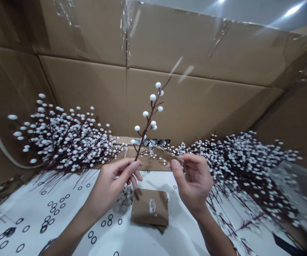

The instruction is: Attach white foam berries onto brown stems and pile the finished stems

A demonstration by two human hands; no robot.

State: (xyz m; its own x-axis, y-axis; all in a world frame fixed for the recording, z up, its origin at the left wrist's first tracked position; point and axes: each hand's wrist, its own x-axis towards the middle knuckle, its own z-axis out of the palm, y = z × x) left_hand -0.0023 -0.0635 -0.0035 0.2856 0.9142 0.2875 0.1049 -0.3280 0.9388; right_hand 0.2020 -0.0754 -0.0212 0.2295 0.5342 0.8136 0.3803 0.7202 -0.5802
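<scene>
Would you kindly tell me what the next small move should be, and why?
I would probably bring the thin brown piece in the right hand closer to the berry branch: the left hand pinches the branch low down, and the piece points toward it, seemingly without touching.

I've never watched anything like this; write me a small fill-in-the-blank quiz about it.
1. The hand gripping the raised branch is the person's ____ one.
2. The berries on that branch are colored ____.
3. The small rings scattered on the table are colored ____.
4. The flat brown piece on the table is made of ____.

Missing words: left; white; black; cardboard.
</scene>
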